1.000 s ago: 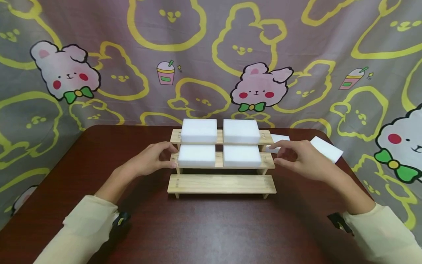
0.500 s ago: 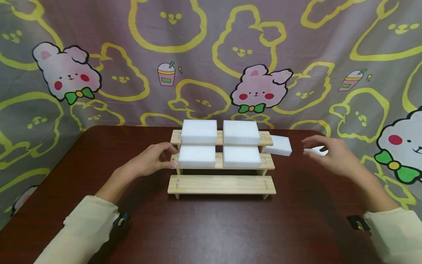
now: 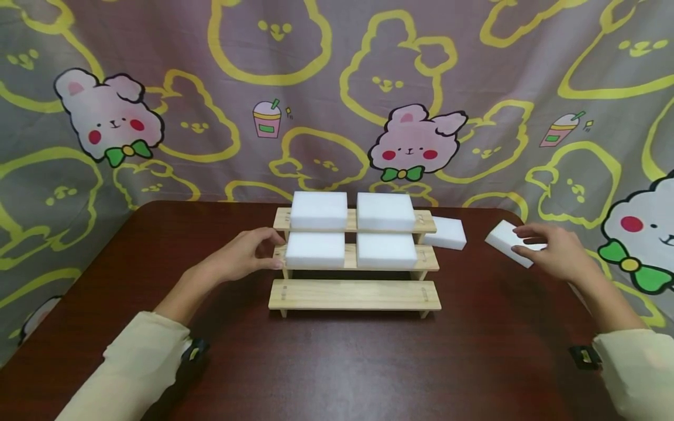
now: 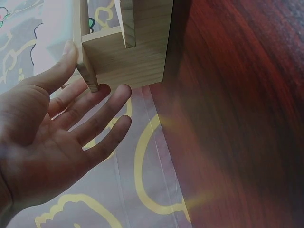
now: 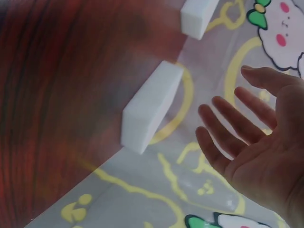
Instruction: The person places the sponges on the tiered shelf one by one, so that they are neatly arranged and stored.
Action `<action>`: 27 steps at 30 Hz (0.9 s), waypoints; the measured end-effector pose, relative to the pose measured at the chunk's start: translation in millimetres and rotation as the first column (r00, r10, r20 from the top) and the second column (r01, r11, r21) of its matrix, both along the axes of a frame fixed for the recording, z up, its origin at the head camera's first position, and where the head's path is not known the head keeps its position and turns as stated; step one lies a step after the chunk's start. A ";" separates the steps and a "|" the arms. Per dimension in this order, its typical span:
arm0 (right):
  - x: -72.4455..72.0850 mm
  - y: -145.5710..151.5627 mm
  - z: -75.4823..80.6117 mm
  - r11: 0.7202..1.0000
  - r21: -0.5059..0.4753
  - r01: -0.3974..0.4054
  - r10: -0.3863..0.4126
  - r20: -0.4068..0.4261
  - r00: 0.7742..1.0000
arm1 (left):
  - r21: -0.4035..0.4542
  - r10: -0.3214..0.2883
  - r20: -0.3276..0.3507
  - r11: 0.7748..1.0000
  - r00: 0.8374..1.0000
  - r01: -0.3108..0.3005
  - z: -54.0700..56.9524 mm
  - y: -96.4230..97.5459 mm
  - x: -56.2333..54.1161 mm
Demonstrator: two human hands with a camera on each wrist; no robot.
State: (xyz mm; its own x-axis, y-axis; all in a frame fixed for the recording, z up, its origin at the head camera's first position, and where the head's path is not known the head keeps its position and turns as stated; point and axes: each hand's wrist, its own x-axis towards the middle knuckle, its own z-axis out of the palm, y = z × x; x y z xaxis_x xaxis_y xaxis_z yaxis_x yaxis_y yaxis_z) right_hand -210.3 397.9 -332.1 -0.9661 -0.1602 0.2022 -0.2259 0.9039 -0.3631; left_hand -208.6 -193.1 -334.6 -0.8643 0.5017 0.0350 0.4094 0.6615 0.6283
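Right hand [image 3: 562, 251] moved beside white block [image 3: 506, 242] (long axis diagonal, near end rightward), fingers [image 5: 237, 118] relaxed; left hand [image 3: 243, 252] grips wooden stand [image 3: 354, 294].

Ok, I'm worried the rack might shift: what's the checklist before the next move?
1. Left grip on the wooden rack: ok, at the left end of the middle tier.
2. Top tier loaded: ok, top-left block and top-right block sit apart.
3. Middle tier loaded: ok, middle-left block and middle-right block sit apart.
4. Right grip closed on the angled block: not ok, open and apart from it.
5. Partly hidden block clear of the rack: cannot tell, the rack covers part.
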 end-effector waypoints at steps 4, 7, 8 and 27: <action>-1.6 8.8 -4.3 0.998 0.039 0.043 -0.045 0.063 0.997 | -0.002 0.003 0.006 1.000 1.000 -0.003 -0.6 0.2 -0.3; -2.9 15.2 -5.9 0.994 0.068 0.085 -0.093 0.112 0.989 | -0.003 0.002 0.009 1.000 1.000 -0.002 -0.8 0.3 -0.4; -3.4 17.2 -6.3 0.993 0.075 0.094 -0.103 0.128 0.986 | -0.004 0.002 0.009 1.000 1.000 -0.002 -0.7 0.3 -0.4; -19.1 32.2 -26.1 0.993 0.118 0.026 -0.049 0.194 0.980 | 0.000 0.000 -0.007 1.000 1.000 0.000 -0.4 0.1 -0.1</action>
State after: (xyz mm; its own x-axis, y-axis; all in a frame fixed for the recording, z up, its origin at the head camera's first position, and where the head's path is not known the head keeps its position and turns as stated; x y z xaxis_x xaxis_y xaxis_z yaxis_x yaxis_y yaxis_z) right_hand -229.4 430.1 -358.3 -0.9909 -0.1343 -0.0092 -0.1258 0.9485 -0.2906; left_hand -208.7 -193.0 -335.0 -0.8640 0.5018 0.0410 0.4137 0.6614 0.6256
